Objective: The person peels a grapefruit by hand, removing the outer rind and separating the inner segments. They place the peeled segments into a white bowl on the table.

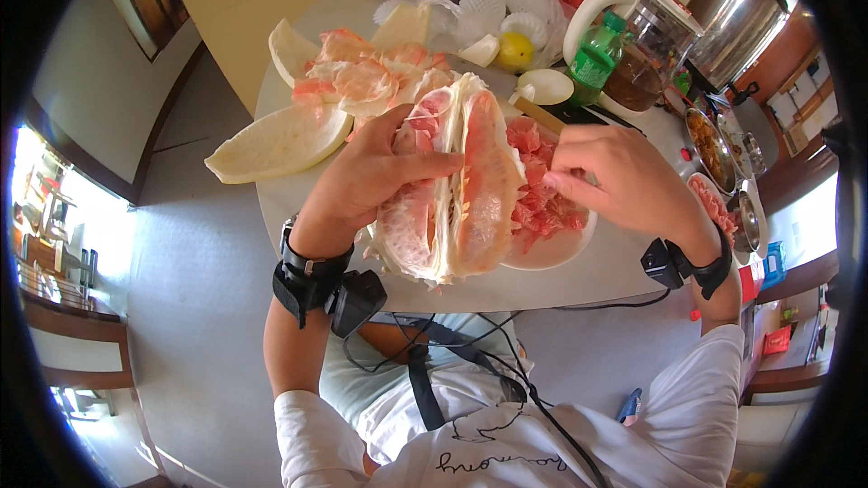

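Observation:
A large peeled pomelo (pixel 488 208), pink inside with white pith and an open groove down its middle, is held up over the table's front. My left hand (pixel 371 163) grips it from the left, with the thumb across the groove. Beside its right edge is my right hand (pixel 624 172), fingers curled and pinched above the plate; what they hold, if anything, is hidden. Beneath that hand lies torn pink pomelo flesh (pixel 547 208) on a white plate (pixel 561 251), partly covered by the pomelo. A boat-shaped piece of rind (pixel 280 142) and peeled membranes (pixel 362 77) lie farther left.
At the back stand a green-capped bottle (pixel 594 63), a glass jug (pixel 646 45) and a steel pot (pixel 737 14). A yellow lemon (pixel 515 51) sits by foam-net wrappings (pixel 484 7). Food dishes (pixel 710 146) line the right side. Black cables (pixel 506 352) hang over my lap.

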`<state>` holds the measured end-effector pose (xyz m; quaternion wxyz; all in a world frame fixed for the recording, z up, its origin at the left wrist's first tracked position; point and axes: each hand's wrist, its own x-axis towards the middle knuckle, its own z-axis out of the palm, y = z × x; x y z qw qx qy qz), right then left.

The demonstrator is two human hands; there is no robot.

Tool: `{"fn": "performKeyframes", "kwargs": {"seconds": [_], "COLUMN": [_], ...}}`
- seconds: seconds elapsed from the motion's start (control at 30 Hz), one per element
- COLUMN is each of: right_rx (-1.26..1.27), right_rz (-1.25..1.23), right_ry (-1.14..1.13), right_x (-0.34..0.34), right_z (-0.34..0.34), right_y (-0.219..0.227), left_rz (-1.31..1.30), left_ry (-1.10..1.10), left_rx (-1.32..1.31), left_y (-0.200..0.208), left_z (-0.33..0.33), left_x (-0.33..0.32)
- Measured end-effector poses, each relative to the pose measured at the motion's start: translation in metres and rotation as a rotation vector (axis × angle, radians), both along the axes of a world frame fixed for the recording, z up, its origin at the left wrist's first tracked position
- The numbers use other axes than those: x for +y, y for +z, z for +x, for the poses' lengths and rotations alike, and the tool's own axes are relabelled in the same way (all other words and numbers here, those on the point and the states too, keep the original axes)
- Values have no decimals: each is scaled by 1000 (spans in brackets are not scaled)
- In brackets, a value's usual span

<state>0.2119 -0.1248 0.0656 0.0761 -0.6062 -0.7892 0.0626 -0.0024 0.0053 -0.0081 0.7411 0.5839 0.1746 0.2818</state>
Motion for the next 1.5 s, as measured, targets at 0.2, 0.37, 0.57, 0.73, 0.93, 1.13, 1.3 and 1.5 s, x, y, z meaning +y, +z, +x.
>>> {"fn": "performKeyframes", "kwargs": {"seconds": [0.2,0.37,0.57,0.73,0.93,1.13,1.3,1.5], "right_rx": [340,406,-19,-413,8,666,271,169], "right_rz": [183,127,408,652,654,310,174,526], "right_ry": [25,167,316,388,340,-23,14,180], "right_x": [31,67,67,63,60,42,31,42], "right_z": [-6,0,7,2,-2,8,14,6], "right_y": [-6,-12,-25,-31,-28,-20,-16,-19], "left_rz": [-23,25,72,32,-95,-169,-146,-159], "left_ry": [-25,-71,-111,-82,-124,-100,-75,-125], "left_rx": [-45,87,38,11,-3,-18,-117,-39], "left_y": [0,4,6,5,9,9,4,5], "left_z": [2,-1,-1,0,-3,-5,-2,-1], "left_x": [-4,-5,-7,-8,-5,-5,-3,-3]}}
